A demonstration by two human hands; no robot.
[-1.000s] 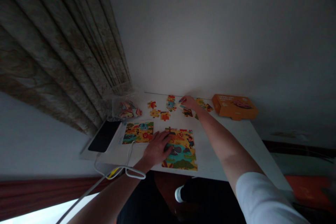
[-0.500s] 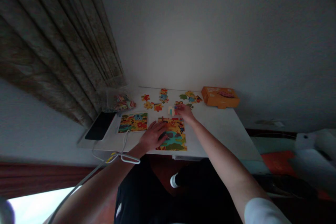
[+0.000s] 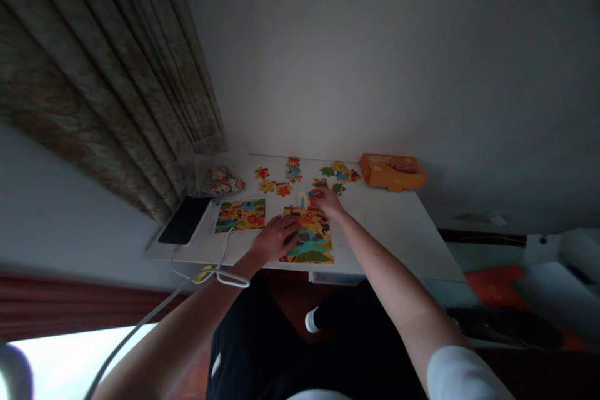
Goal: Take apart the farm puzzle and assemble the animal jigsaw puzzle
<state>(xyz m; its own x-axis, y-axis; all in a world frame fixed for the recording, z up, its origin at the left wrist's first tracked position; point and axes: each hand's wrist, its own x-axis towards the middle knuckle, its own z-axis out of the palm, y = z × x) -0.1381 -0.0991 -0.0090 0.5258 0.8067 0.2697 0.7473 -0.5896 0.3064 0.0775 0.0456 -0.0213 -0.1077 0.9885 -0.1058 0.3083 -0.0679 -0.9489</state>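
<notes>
A partly assembled jigsaw puzzle lies near the front edge of the white table, showing a teal pond and green bushes. My left hand rests on its left side with the fingers stretched out. At the puzzle's top edge, my right hand pinches a small puzzle piece, mostly covered by the fingers. Beside those fingertips is a pale piece with a teal mark; whether the two are joined I cannot tell. A printed picture card in similar colours lies left of my left hand.
Loose puzzle pieces lie behind the puzzle, with another cluster towards the wall. An orange box stands at the back right. On the left are a clear bag of pieces, a black phone and a white cable near my left wrist.
My right hand has moved slightly left and nearer the puzzle's top edge. The pale piece has shifted slightly left too. My left hand stays on the puzzle; the view has tilted a little.
</notes>
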